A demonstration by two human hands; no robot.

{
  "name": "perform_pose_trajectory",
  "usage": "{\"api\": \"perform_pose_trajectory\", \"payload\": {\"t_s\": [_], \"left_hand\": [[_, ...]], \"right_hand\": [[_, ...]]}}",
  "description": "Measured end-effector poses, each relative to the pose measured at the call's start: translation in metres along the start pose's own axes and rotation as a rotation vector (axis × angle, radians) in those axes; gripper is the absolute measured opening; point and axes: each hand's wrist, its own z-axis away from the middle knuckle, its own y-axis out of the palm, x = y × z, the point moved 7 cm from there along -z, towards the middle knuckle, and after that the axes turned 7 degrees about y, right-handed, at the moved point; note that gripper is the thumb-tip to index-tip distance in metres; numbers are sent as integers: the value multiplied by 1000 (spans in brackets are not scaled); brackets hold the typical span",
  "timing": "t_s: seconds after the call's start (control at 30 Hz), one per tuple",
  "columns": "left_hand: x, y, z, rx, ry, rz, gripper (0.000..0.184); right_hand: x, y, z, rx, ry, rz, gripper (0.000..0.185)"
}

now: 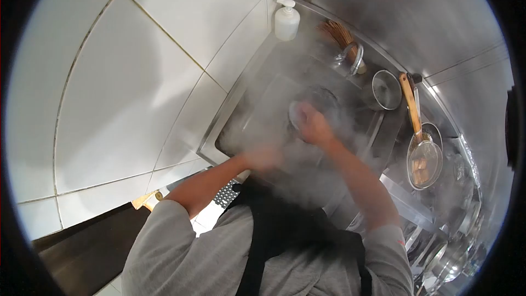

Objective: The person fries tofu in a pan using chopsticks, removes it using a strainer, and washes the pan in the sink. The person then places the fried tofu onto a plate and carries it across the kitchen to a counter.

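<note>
A pale object (296, 114) sat in the right hand's (313, 125) curled grip over the sink (210, 143); the left hand (265, 157) blurred, its opening impossible to tell.

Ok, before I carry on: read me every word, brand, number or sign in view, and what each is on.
No text is readable.
Red mark on the right sleeve: too small to tell if it is lettering.
White bottle: no lettering I can make out.
Sink: steam blurs it; nothing legible.
</note>
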Motion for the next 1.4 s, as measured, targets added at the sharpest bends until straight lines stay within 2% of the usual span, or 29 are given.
{"api": "perform_pose_trajectory", "payload": {"t_s": [0.03, 0.1, 0.17, 0.23, 0.33, 0.37, 0.4, 0.43, 0.47, 0.53, 0.6, 0.67, 0.73, 0.83, 0.9, 1.0, 1.1, 1.13, 1.2, 1.3, 1.4], "left_hand": [[-10, -7, 1, -19, 53, -32, 40], [-12, -19, 7, -26, -173, 69, 45], [-16, -25, 14, -12, -339, 210, 46], [-12, -21, 14, 10, -436, 273, 46], [-22, -21, 3, 26, -500, 249, 44], [-36, -28, -1, 23, -494, 264, 44], [-30, -24, -3, 40, -404, 204, 43], [-24, -19, -5, 52, -313, 141, 42], [23, 8, -3, 83, -140, 4, 40], [24, 11, -5, 168, -1, -202, 39], [38, 21, -9, 283, -65, -335, 40], [3, -4, -9, 102, -105, -151, 42], [1, -13, -9, -19, -123, -68, 44], [32, -3, -7, -111, -188, 1, 47], [44, 1, -16, -174, -313, 163, 49], [31, -1, -41, -140, -396, 38, 47], [88, 44, -73, -277, -294, -15, 45], [103, 61, -89, -158, -190, -150, 43], [83, 49, -105, -49, -148, -132, 42], [51, 18, -106, -37, -187, 203, 40], [44, 3, -98, -33, -207, 303, 38]], "right_hand": [[-4, 9, 2, 55, -21, 20, 33], [-21, 0, 16, 240, -72, 296, 39], [-29, -11, 23, 310, -44, 567, 44], [-38, -25, 15, 270, 55, 842, 48], [-34, -34, -1, -148, -47, 260, 47], [-41, -23, -6, 21, 87, 279, 46], [-28, -20, -8, 188, 219, 297, 46], [-28, -10, -8, 191, 177, 298, 45], [-29, 0, -8, 193, 135, 300, 44], [-18, 14, 3, 246, 35, 297, 44], [-18, 16, 19, 329, -24, 335, 44], [-15, 0, 36, 401, -41, 406, 44], [-16, -24, 48, 428, -11, 472, 44], [-25, -61, 72, 397, 79, 437, 44], [-32, -84, 95, 346, 180, 336, 43], [-40, -113, 120, 241, 319, 180, 43], [-46, -133, 131, 131, 402, 54, 43], [-47, -138, 132, 96, 418, 17, 43], [-49, -152, 136, 26, 440, -38, 43], [-50, -169, 133, -65, 456, -87, 42], [-53, -179, 122, -127, 465, -118, 42]]}}
